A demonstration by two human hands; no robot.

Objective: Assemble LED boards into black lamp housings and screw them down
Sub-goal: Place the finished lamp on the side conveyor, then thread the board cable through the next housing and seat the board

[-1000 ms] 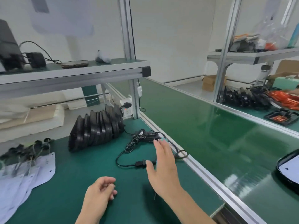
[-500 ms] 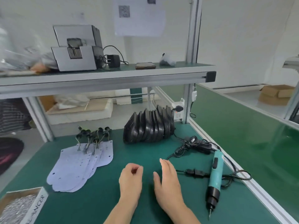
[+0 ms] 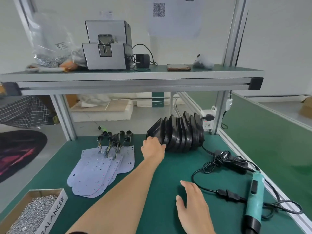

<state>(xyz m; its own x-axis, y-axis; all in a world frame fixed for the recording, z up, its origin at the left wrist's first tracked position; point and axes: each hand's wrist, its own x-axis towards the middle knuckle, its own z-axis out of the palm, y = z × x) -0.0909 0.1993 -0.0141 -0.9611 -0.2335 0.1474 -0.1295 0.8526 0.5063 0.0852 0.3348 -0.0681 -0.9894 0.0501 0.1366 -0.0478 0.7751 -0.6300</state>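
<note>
Left hand (image 3: 152, 146): centre of the frame, with the forearm stretched up from the lower edge. The fingers curl onto the lower edge of the end housing and grip it. The fingertips are hidden behind the knuckles.
Lamp housings (image 3: 180, 134): a row of black shells standing on edge, packed face to face, just right of centre on the green surface (image 3: 160, 186). The left end of the row touches the left hand. How many shells there are is hard to count.
Right hand (image 3: 194, 205): lower centre, well apart from the housings. It is palm down with the fingers straight and slightly spread, holding nothing. Whether it touches the surface cannot be told.
LED boards (image 3: 99, 171): pale, overlapping sheets fanned out left of the left forearm, apart from both hands. Thin wires with black round ends (image 3: 116, 138) run off their upper edge.
Screw box (image 3: 33, 215): lower left corner, an open carton filled with small silver screws, cut off by the frame edge.
Electric screwdriver (image 3: 255, 200): teal body with a black nose, lying at the lower right, to the right of the right hand. Its tip is cut off at the bottom edge.
Cable (image 3: 219, 163): black and bundled, lying between the housings and the screwdriver.
Shelf (image 3: 135, 76): upper half of the frame. It carries a grey machine (image 3: 108, 46), a phone (image 3: 179, 67) and a clear bag (image 3: 50, 41) whose contents are indistinct.
</note>
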